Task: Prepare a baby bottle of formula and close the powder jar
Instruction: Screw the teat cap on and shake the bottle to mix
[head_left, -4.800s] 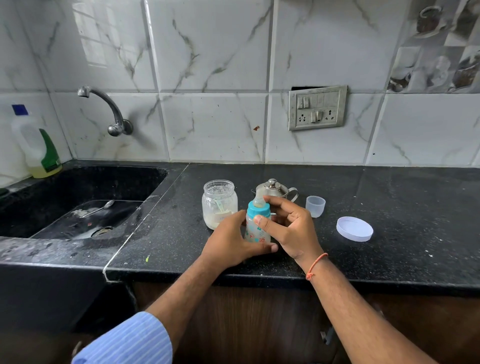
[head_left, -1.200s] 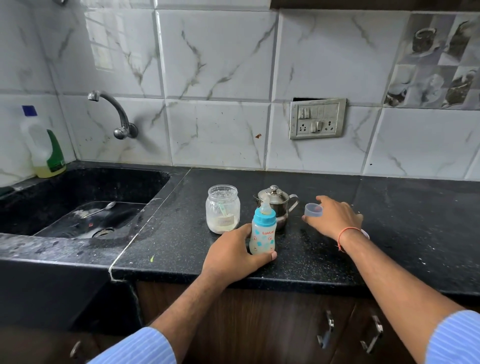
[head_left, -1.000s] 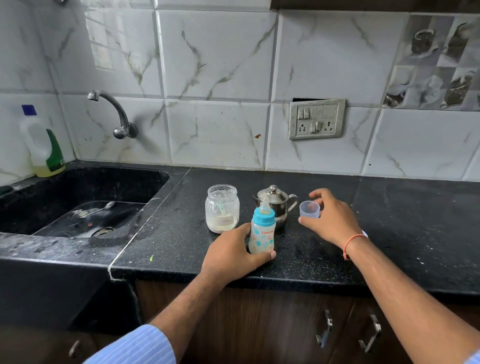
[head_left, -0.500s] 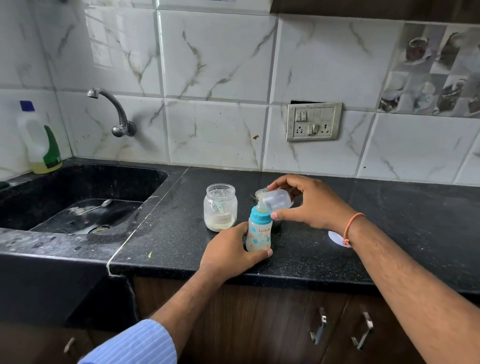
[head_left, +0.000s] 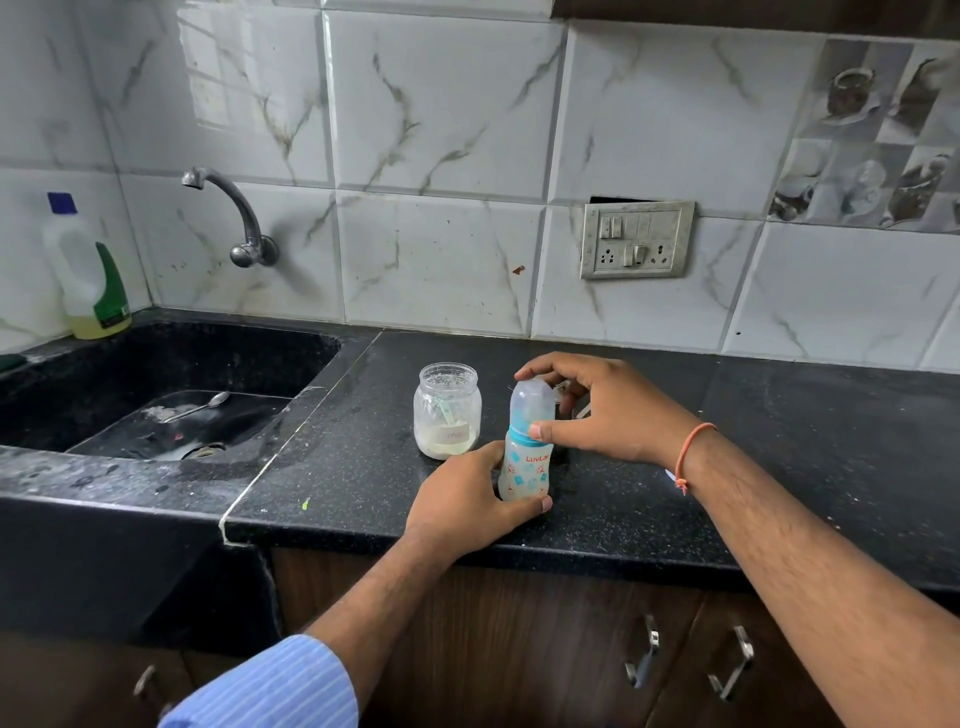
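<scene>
The baby bottle (head_left: 525, 470), with a blue collar and printed body, stands upright on the black counter (head_left: 779, 467) near its front edge. My left hand (head_left: 465, 501) wraps the bottle's lower body. A clear dome cap (head_left: 531, 402) sits over the teat, and my right hand (head_left: 597, 410) grips it from the right with thumb and fingers. Just left of the bottle stands the open glass powder jar (head_left: 447, 410), holding white powder and a small scoop. The jar's white lid (head_left: 671, 474) shows only as a sliver behind my right wrist.
A steel kettle is almost hidden behind my right hand. A black sink (head_left: 156, 405) with a spoon (head_left: 200, 405) lies at the left, a tap (head_left: 234, 218) above it and a detergent bottle (head_left: 88, 275) in the corner. Cabinet handles (head_left: 644, 657) sit below the counter.
My right hand picked the clear cap up from the counter at the right, carried it left and set it upright over the bottle's teat. My left hand stayed on the bottle.
</scene>
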